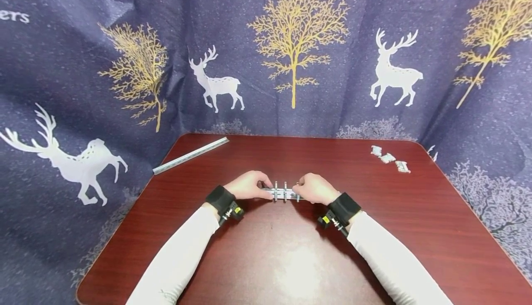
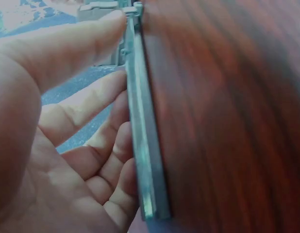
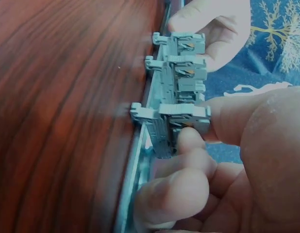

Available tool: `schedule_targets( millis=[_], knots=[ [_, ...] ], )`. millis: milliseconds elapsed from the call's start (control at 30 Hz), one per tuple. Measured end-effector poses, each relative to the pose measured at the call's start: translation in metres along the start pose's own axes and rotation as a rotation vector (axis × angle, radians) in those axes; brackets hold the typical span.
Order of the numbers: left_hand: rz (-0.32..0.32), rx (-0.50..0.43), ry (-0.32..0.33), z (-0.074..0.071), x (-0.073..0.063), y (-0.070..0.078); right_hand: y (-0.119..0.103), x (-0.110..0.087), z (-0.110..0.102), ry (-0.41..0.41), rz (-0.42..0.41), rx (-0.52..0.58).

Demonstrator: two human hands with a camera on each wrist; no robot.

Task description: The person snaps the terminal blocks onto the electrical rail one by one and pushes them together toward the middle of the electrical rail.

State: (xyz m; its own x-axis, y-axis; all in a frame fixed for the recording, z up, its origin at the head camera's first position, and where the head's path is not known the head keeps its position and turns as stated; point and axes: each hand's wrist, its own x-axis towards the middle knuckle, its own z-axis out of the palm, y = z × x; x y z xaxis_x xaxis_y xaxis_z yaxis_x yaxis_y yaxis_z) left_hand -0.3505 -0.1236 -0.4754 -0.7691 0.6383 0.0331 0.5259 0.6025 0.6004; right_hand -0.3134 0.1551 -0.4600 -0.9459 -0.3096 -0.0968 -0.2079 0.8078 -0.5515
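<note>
A slotted metal DIN rail (image 1: pixel 281 194) lies crosswise between the hands, with three grey terminal blocks (image 3: pixel 184 62) standing across it. My left hand (image 1: pixel 250 186) grips the rail's left part, the thumb on one side and the fingers against the other, as the left wrist view shows. On the right, my right hand (image 1: pixel 316 188) pinches the rightmost terminal block (image 3: pixel 181 110) between thumb and index finger, its other fingers curled beside the rail. That block stands a little apart from the other two. Whether its foot is fully seated on the rail is hidden.
A longer bare rail (image 1: pixel 191 156) lies slantwise at the table's far left. Three loose whitish terminal blocks (image 1: pixel 388 158) lie at the far right. The reddish-brown wooden table (image 1: pixel 266 259) ends at a dark blue curtain (image 1: pixel 320 60) printed with deer and trees.
</note>
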Motion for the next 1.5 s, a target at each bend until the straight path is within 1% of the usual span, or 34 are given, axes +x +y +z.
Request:
schedule_targets(
  millis=[67,167,267,367,533,767,900,1000,1100,1167,1300,1500],
  knots=[
    [0.015,0.004,0.003,-0.002,-0.001,-0.002,0.001,-0.001,-0.002,0.008,-0.011,0.004],
    [0.015,0.018,0.020,-0.006,-0.002,-0.007,0.004,-0.002,-0.007,0.032,-0.031,0.000],
    [-0.003,0.036,0.040,-0.011,-0.005,-0.011,0.009,-0.003,-0.014,0.071,-0.049,0.000],
    [-0.040,0.035,0.049,-0.016,-0.008,-0.013,0.016,-0.006,-0.024,0.102,-0.032,0.002],
    [-0.090,0.024,0.039,-0.025,-0.014,-0.013,0.038,-0.011,-0.039,0.110,0.019,0.008],
    [-0.105,0.030,0.015,-0.032,-0.019,-0.014,0.071,-0.020,-0.054,0.124,0.021,0.003],
    [-0.096,0.020,0.001,-0.035,-0.022,-0.016,0.079,-0.024,-0.060,0.107,-0.003,-0.006],
    [-0.089,-0.020,-0.021,-0.036,-0.023,-0.017,0.084,-0.024,-0.061,0.083,-0.041,-0.005],
    [-0.079,-0.062,-0.035,-0.034,-0.021,-0.017,0.087,-0.023,-0.060,0.038,-0.088,-0.002],
    [-0.071,-0.074,-0.040,-0.032,-0.020,-0.017,0.088,-0.022,-0.059,-0.002,-0.121,0.004],
    [-0.044,-0.049,-0.041,-0.028,-0.017,-0.013,0.087,-0.022,-0.057,-0.058,-0.176,0.000],
    [-0.035,0.004,-0.030,-0.019,-0.013,-0.005,0.082,-0.024,-0.055,-0.088,-0.188,-0.001]
  ],
)
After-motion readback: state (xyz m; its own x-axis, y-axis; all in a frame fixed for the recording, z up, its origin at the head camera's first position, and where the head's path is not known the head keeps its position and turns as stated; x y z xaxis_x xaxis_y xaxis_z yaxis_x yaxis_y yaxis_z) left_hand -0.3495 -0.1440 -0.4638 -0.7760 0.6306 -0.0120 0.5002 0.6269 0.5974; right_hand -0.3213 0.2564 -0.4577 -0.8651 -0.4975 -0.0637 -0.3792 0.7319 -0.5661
